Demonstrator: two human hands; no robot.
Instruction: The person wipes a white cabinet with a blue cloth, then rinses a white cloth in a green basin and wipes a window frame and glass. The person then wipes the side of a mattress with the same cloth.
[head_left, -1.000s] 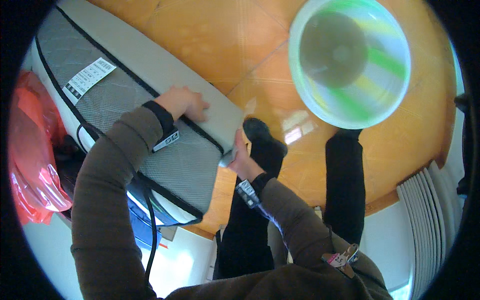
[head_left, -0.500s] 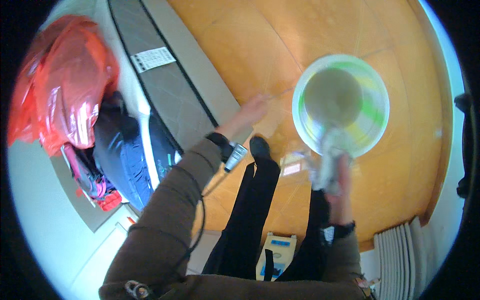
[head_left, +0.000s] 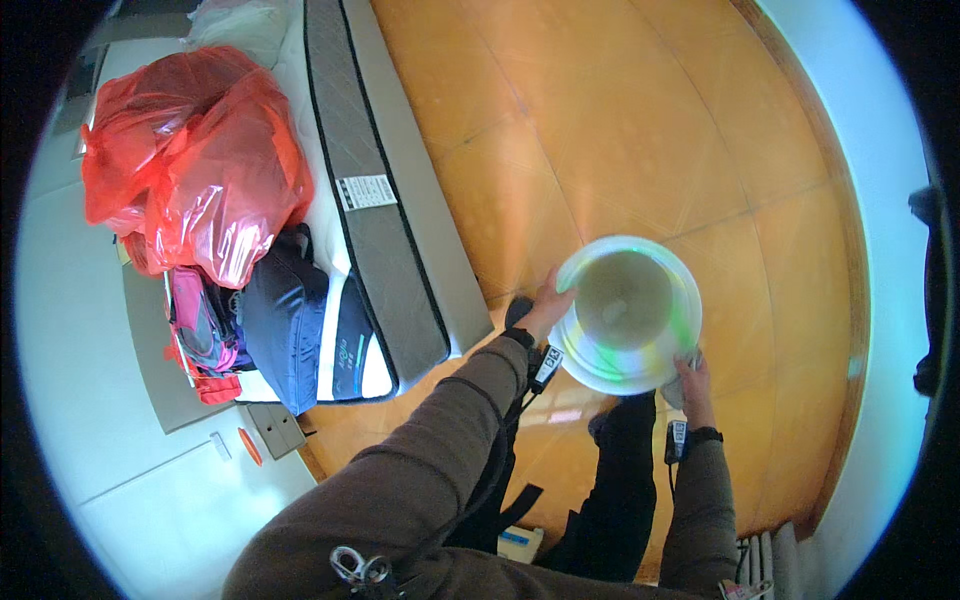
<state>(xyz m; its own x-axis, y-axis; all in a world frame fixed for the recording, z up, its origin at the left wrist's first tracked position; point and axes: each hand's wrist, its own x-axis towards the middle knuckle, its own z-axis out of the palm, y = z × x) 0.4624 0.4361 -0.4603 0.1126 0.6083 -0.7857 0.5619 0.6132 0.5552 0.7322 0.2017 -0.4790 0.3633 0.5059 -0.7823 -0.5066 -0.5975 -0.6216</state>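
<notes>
A round white bucket (head_left: 565,352) with green and yellow patches inside holds murky brownish water (head_left: 625,300). My left hand (head_left: 545,305) grips its left rim, the fingertips over the edge. On the near right side, my right hand (head_left: 694,392) holds the rim too, its thumb on top. A grey cloth (head_left: 673,395) is pressed between the right hand and the bucket's side; most of it is hidden. Whether the bucket rests on the floor or is lifted I cannot tell. My feet are just on the near side of it.
At the left lies a mattress (head_left: 385,235) on a bed base. On it are a red plastic bag (head_left: 215,150), a dark blue bag (head_left: 285,325) and a pink bag (head_left: 190,310). A wall (head_left: 890,300) runs along the right. A pale box (head_left: 518,545) lies behind my legs.
My left hand has moved from beside the bed to the bucket's left rim. My right hand has brought the cloth from over the near rim to the right side. The view has shifted.
</notes>
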